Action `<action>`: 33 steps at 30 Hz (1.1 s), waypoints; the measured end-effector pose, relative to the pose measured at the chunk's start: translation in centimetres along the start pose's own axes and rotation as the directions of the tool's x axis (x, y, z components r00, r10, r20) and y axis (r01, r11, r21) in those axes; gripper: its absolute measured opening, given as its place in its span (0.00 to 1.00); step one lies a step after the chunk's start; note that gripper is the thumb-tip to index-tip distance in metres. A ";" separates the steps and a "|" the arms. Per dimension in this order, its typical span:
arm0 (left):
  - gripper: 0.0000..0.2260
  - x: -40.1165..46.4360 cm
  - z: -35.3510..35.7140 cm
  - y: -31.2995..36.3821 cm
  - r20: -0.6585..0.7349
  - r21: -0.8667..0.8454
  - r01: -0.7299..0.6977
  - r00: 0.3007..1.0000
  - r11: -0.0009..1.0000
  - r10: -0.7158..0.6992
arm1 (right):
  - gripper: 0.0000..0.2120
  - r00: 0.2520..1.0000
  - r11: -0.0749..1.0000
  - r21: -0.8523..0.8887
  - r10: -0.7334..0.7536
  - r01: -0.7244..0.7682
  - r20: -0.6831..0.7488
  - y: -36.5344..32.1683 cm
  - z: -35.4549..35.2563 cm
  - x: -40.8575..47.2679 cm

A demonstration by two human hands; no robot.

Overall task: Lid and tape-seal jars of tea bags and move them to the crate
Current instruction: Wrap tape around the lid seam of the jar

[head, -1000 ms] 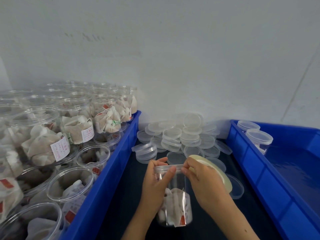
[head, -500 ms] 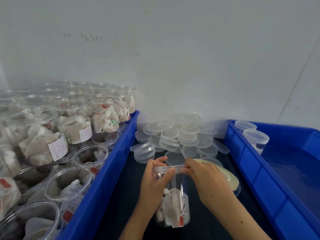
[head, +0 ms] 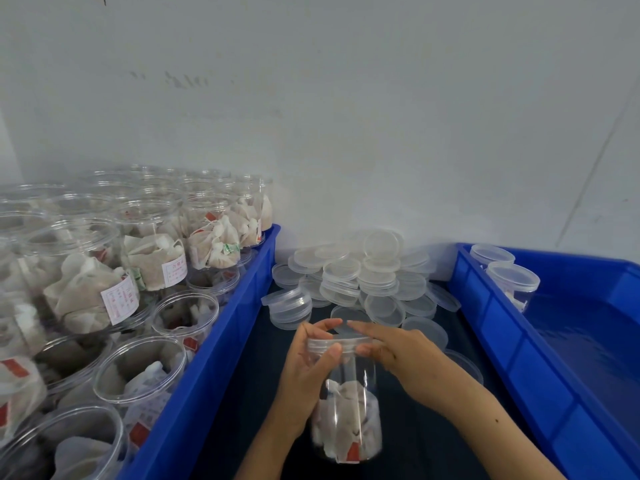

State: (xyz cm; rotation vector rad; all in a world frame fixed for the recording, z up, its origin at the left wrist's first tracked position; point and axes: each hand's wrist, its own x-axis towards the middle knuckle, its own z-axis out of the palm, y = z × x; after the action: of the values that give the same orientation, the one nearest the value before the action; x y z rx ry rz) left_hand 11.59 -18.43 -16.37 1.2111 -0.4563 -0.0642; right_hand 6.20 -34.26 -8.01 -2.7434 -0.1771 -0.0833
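Observation:
A clear jar (head: 346, 410) with tea bags in its bottom is held above the dark table between two blue crates. Its clear lid (head: 341, 342) sits on top. My left hand (head: 304, 379) grips the jar's upper wall, thumb on the lid's rim. My right hand (head: 401, 351) pinches the lid's right edge between thumb and forefinger. No tape roll shows clearly. The blue crate on the right (head: 519, 341) holds two lidded jars (head: 512, 282) at its far end.
A blue crate on the left (head: 214, 358) is packed with several open jars of tea bags (head: 152, 261). A heap of loose clear lids (head: 363, 275) lies against the white wall behind the jar. More lids lie beside my right forearm.
The yellowish tape roll that showed behind my right hand is gone from sight. My right hand has dropped to the lid's rim; the view has shifted slightly left.

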 end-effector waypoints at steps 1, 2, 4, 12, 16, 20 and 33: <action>0.24 0.1 -0.1 -0.1 0.007 0.018 -0.002 1.000 1.000 0.001 | 0.19 1.000 1.000 -0.007 -0.012 0.012 0.011 -0.2 -0.1 -0.2; 0.23 0.2 -0.1 -0.1 0.013 0.050 -0.003 1.000 0.999 0.002 | 0.17 1.000 0.999 -0.037 -0.019 0.019 0.015 -0.4 -0.1 -0.4; 0.24 0.3 -0.2 0.2 0.032 0.134 -0.006 0.999 0.991 0.002 | 0.16 1.000 0.996 -0.092 -0.021 0.021 0.000 -0.9 -0.3 -0.8; 0.29 -1.8 1.8 2.0 -0.145 0.527 0.178 0.982 0.831 -0.119 | 0.22 0.993 0.997 0.037 0.077 -0.074 -0.086 -1.9 0.1 -2.2; 0.30 -1.9 3.2 1.7 -0.255 0.345 0.200 0.960 0.917 -0.114 | 0.18 0.989 0.993 0.047 0.115 -0.112 -0.087 -1.3 1.0 -2.5; 0.34 -1.6 2.9 1.7 -0.239 0.372 0.198 0.964 0.907 -0.112 | 0.26 0.987 0.985 0.078 0.158 -0.157 -0.006 -1.0 0.9 -2.3; 0.32 -1.3 2.1 1.8 -0.158 0.193 0.094 0.985 0.977 -0.064 | 0.21 0.962 0.950 0.194 0.212 -0.243 0.170 0.3 -1.4 -1.6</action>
State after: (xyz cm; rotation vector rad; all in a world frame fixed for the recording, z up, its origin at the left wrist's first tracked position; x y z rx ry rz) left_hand 9.25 -19.31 -14.55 1.4214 -0.2864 0.0058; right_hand 4.58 -35.25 -6.93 -2.5337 0.0888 0.1919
